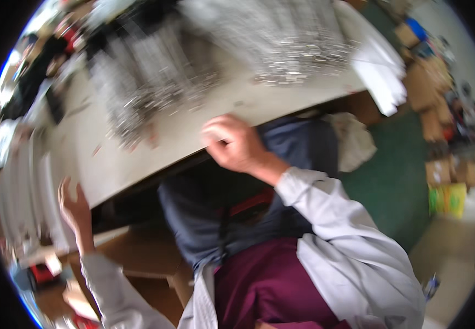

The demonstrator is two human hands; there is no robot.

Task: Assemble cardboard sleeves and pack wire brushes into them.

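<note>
Where metal parts crowd the table; cartons beyond

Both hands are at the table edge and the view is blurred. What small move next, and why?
Probably steady the head first: the metal pieces on the table are smeared. The right hand is curled at the near edge, the left hand open by it, neither visibly holding anything.

Head view, steeply downward (tilted, blurred), close over table edge, lap
</note>
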